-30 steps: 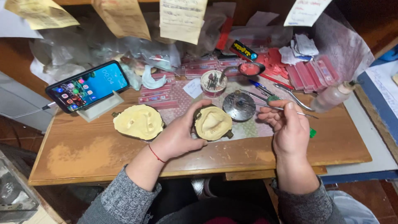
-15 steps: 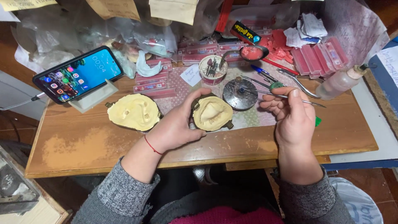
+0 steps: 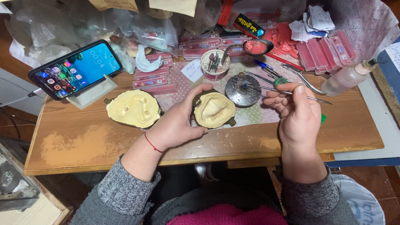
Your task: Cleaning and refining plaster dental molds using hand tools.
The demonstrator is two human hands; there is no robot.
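On a worn wooden worktop, the left hand cups a metal flask half filled with smooth cream-yellow plaster; a second matching plaster-filled flask half lies just beside it. The right hand pinches a thin metal instrument, tip over a round grey metal dish. A small white cup holds slender tools.
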